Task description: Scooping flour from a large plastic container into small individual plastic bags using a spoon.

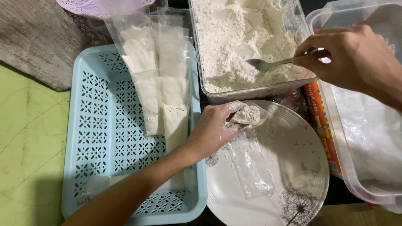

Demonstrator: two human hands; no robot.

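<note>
Left hand, dusted white, pinches the mouth of a small clear bag holding a lump of flour — thin, limp, slippery film, best gripped at the rim. Right hand closes on a metal spoon over the flour tub just beyond; its bowl looks empty, perhaps.

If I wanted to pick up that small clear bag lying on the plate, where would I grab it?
Take the small clear bag at its open top edge, where the left hand pinches it now. The top is raised off the plate while the rest lies limp and flat, so come from above at the top end.
</note>
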